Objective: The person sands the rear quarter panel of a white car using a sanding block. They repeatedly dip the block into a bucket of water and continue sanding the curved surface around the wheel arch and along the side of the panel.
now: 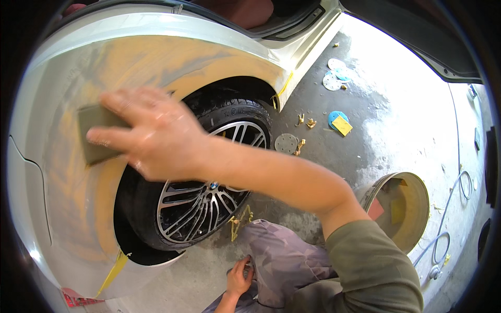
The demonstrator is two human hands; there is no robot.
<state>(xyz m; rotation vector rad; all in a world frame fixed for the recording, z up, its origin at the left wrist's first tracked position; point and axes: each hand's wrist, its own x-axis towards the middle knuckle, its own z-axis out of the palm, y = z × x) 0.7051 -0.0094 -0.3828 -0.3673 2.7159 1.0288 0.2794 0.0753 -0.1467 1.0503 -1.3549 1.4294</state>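
Observation:
My right hand (159, 133) reaches across to the car's fender and is closed on a flat olive-grey sanding block (90, 122), pressed against the panel above the wheel arch. Its fingers look wet and slightly blurred. The white fender (151, 65) carries a broad tan band of filler with grey sanded patches around the arch. Below my right forearm sits the wheel (209, 195), with a black tyre and a dark, silver-edged multi-spoke rim. Down by my knee, my left hand (240, 276) rests near the grey patterned trousers, fingers loosely bent and apart, nothing visible in them.
A round bucket (424, 208) holding water and coloured pads stands at right. Sanding discs (286, 143), crumpled tape (311, 123) and a yellow sheet (342, 125) on a blue disc litter the floor. A hose (443, 235) curls beyond the bucket. Yellow tape (112, 274) hangs off the lower bodywork.

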